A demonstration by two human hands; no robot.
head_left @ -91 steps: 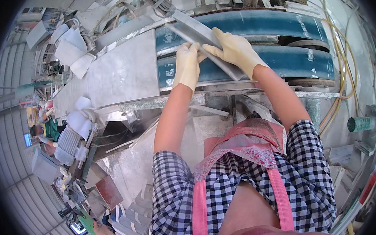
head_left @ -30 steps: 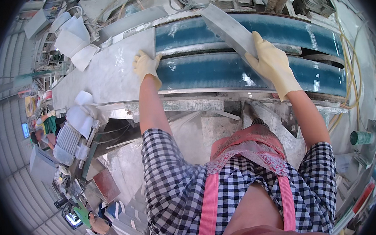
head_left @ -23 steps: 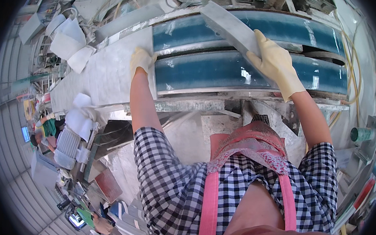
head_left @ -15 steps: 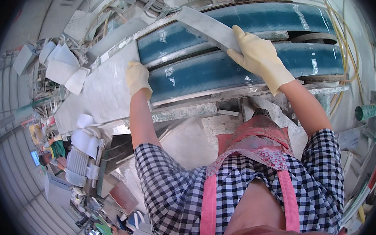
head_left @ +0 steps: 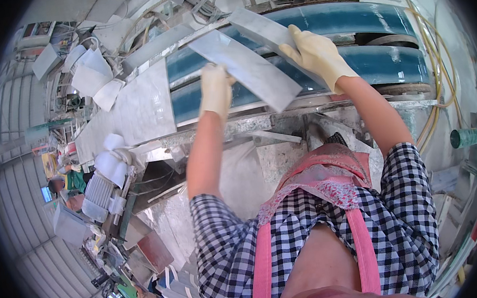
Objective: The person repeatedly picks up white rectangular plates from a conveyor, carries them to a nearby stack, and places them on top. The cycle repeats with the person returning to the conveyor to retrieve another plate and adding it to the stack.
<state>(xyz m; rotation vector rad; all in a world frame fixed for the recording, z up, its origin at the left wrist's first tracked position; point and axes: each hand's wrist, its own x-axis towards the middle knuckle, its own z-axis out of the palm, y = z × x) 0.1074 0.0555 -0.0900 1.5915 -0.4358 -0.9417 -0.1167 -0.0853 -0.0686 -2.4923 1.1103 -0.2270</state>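
My left hand [head_left: 216,90], in a pale yellow rubber glove, closes on the lower-left edge of a flat, pale grey marbled stone strip [head_left: 247,66]. The strip slants over the blue belts [head_left: 364,66] of a machine. My right hand [head_left: 317,57], gloved the same way, grips a second, similar strip [head_left: 255,25] lying just behind the first. Its thumb points toward the strips, and its fingertips are partly hidden. The near strip covers part of the far one, and I cannot tell whether the two touch.
A broad white slab [head_left: 132,109] lies left of the belts. Yellow hoses [head_left: 436,71] run down the right side. A grey motor [head_left: 100,198] stands at the lower left, and a person in green [head_left: 75,181] is far left. A stone ledge [head_left: 221,129] borders the belts' near side.
My left hand has moved right from the white slab's edge and now holds a strip. Two strips show where one showed before. My right hand has shifted slightly left and up.
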